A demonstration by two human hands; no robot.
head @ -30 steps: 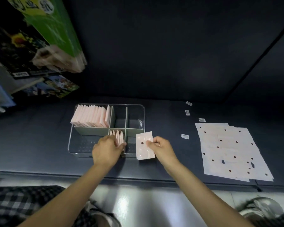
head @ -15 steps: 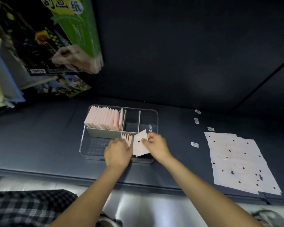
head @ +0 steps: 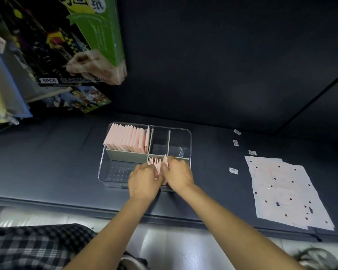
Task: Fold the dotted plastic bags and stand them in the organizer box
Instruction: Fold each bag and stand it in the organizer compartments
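Note:
A clear organizer box [head: 103, 168] with grey dividers sits on the dark table. Its back-left compartment holds a full row of folded pink bags [head: 128, 140] standing upright. A short row of folded bags [head: 154, 162] stands in the front middle compartment. My left hand [head: 143, 181] presses against that short row from the left. My right hand [head: 177, 173] holds a folded dotted bag [head: 165, 159] upright at the right end of the row, inside the box. A flat stack of unfolded dotted bags [head: 283, 190] lies to the right.
Several small white labels [head: 233, 171] lie scattered between the box and the flat stack. Boxed goods with a green package [head: 98, 36] hang at the upper left. The table's front edge [head: 66, 205] runs below my forearms. A dark wall stands behind the table.
My right hand has carried the folded bag from in front of the box down into the front compartment, next to the short row. My left hand has stayed at that row.

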